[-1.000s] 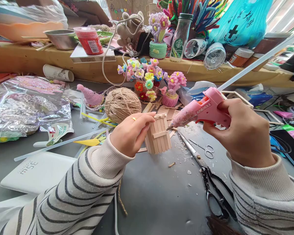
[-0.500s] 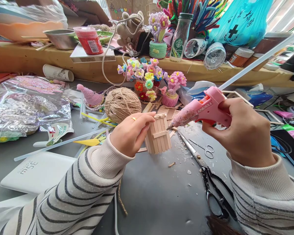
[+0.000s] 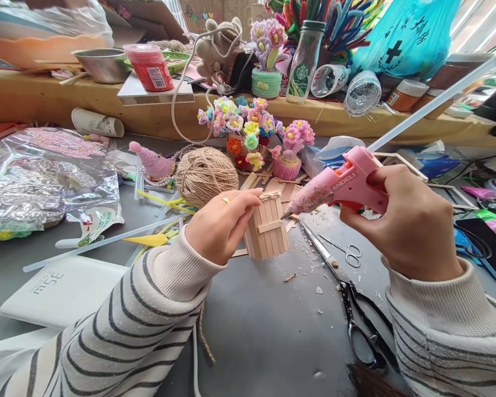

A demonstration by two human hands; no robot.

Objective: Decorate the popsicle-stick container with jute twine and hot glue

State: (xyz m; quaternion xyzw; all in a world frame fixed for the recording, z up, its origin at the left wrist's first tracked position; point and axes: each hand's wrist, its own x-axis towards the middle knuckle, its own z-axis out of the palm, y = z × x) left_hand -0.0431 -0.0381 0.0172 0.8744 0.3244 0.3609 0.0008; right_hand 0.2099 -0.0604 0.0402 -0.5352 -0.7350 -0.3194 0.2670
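My left hand is closed on a small box of wooden craft sticks, gripping its upper left side. Twine runs along the box's top edge, and one stick lies across its front slats. In my right hand is a pink hot glue gun, with a long glue stick jutting from its back. The nozzle points left and sits at the box's right edge; whether it touches cannot be made out. A ball of twine lies just behind my left hand.
Large black-handled scissors and small scissors lie right of centre. A white power bank and a clear plastic bag are at left. Behind stand fuzzy flowers, a glass bottle and a blue bag on a ledge.
Almost nothing differs. My right hand and the glue gun have shifted very slightly left; my left hand and the box stay in place.
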